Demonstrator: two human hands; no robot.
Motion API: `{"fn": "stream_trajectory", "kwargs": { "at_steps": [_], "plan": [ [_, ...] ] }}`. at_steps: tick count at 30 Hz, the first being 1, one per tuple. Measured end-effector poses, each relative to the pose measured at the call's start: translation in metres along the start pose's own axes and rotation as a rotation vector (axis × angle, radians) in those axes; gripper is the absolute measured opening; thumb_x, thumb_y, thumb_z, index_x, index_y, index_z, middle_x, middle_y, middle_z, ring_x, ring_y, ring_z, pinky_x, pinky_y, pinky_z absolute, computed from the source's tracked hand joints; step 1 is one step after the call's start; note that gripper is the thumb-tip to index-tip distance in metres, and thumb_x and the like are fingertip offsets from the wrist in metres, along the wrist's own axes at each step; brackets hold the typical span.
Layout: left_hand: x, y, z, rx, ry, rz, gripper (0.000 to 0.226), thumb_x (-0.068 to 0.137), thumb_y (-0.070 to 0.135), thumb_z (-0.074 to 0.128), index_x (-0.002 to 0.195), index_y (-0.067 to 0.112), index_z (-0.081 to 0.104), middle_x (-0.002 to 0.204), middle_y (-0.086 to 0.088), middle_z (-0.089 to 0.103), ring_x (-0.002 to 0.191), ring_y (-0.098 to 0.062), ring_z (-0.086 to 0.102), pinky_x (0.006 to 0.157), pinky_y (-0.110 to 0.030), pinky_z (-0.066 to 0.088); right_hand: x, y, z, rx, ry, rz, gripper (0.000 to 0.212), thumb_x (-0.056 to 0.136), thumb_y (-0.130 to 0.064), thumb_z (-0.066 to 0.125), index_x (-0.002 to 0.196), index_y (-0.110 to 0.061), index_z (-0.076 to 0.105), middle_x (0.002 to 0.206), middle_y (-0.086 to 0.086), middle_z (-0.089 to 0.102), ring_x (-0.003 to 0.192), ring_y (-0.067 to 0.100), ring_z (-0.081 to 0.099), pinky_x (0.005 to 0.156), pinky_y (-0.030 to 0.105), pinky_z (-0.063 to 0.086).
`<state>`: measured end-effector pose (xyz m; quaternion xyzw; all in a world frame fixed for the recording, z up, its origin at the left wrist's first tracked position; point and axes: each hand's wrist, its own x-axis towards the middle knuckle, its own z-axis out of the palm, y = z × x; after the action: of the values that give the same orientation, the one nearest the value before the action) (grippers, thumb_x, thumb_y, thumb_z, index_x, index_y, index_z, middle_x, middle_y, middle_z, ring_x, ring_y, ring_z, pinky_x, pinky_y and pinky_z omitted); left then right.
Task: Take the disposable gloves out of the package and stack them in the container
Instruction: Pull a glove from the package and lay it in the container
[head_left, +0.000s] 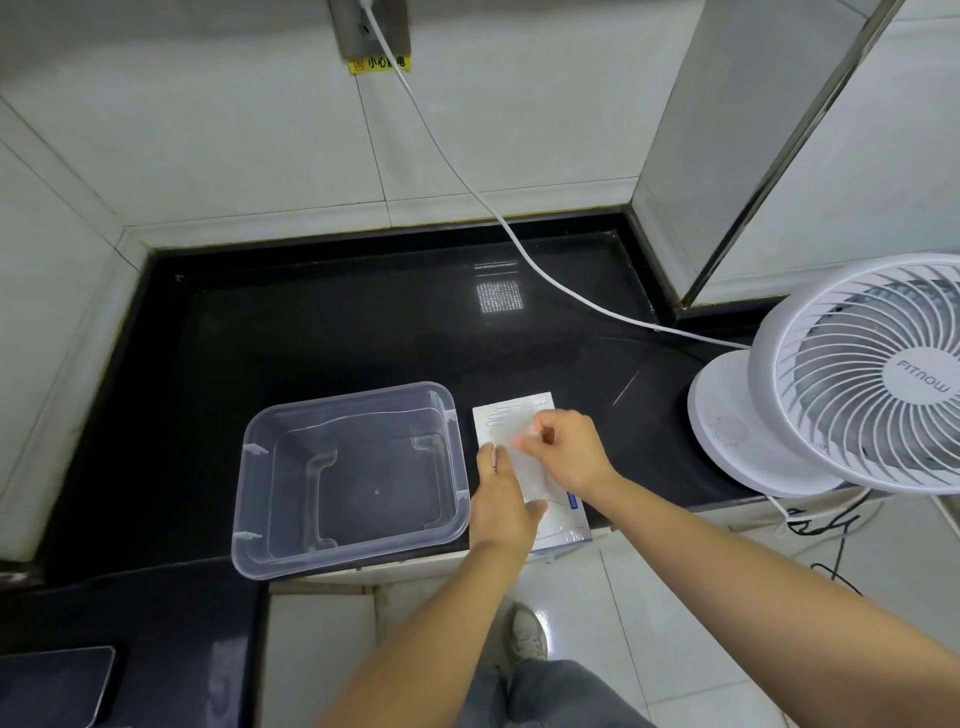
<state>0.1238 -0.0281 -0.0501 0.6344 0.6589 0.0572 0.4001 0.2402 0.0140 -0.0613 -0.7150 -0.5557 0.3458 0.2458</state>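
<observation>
— Right grip?
— Curled; thumb and forefinger pinched on a thin translucent glove, raised slightly off the package directly beneath.
— And the left grip?
— Just beside the right grip, on its near-left side; fingers straight, pressed flat on the near-left part of the package; nothing clasped.
— The package itself?
— White, lying flat on the black counter under both grips; near end poking past the counter's edge.
— Container?
— Clear plastic, rectangular, just left of the left grip and nearly touching the package; see-through down to its ribbed bottom; near-left corner overhanging the counter's edge.
— Anything else around?
— White fan on the counter, well to the right of the right grip; white cable running from near its base, beyond both grips, up to a wall socket with a yellow label; dark flat slab far to the near-left of the left grip, too dim to identify; shoe on the tiled floor, below the left forearm.
</observation>
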Motion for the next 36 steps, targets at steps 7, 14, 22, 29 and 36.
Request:
{"fn": "stream_trajectory", "kwargs": {
  "at_steps": [7,14,22,29,36],
  "plan": [
    [0.003,0.001,0.001,-0.003,0.003,0.003,0.077,0.090,0.023,0.067,0.150,0.010,0.020,0.155,0.002,0.006,0.110,-0.021,0.059,0.097,-0.026,0.046,-0.002,0.003,-0.002,-0.028,-0.131,0.134,0.026,0.086,-0.023,0.070,0.068,-0.011,0.056,0.065,0.003,0.054,0.061,0.018,0.050,0.060,0.032,0.046],
    [0.006,0.003,0.002,-0.011,0.017,-0.017,0.077,0.089,0.023,0.068,0.148,0.008,0.020,0.154,0.002,0.006,0.103,-0.024,0.061,0.093,-0.029,0.049,0.006,-0.010,-0.008,0.185,0.048,0.019,0.027,0.088,-0.023,0.069,0.070,-0.005,0.059,0.069,0.013,0.057,0.062,0.015,0.047,0.061,0.036,0.049],
    [0.006,0.003,0.004,-0.042,0.034,-0.012,0.074,0.087,0.022,0.071,0.145,0.010,0.026,0.150,0.002,0.016,0.098,-0.021,0.060,0.089,-0.027,0.049,0.014,-0.034,-0.025,0.417,0.152,-0.046,0.038,0.094,-0.019,0.061,0.067,0.005,0.049,0.060,0.010,0.046,0.058,0.010,0.041,0.058,0.029,0.041],
    [-0.004,0.021,-0.009,-0.080,0.045,0.073,0.056,0.092,0.013,0.055,0.145,0.019,0.035,0.146,-0.005,0.032,0.102,-0.029,0.062,0.092,-0.033,0.050,0.023,-0.029,-0.037,0.582,-0.026,0.076,0.023,0.087,0.004,0.049,0.100,-0.003,0.066,0.092,0.016,0.068,0.084,0.031,0.065,0.076,0.033,0.056],
    [-0.004,0.026,-0.085,-0.763,0.450,0.037,0.023,0.095,0.041,0.051,0.116,0.032,0.050,0.114,0.005,0.060,0.101,-0.017,0.060,0.096,-0.039,0.051,0.022,-0.042,-0.042,0.640,-0.104,0.056,0.027,0.087,0.000,0.048,0.102,-0.008,0.069,0.099,0.019,0.069,0.088,0.028,0.066,0.085,0.042,0.056]
  ]
}}
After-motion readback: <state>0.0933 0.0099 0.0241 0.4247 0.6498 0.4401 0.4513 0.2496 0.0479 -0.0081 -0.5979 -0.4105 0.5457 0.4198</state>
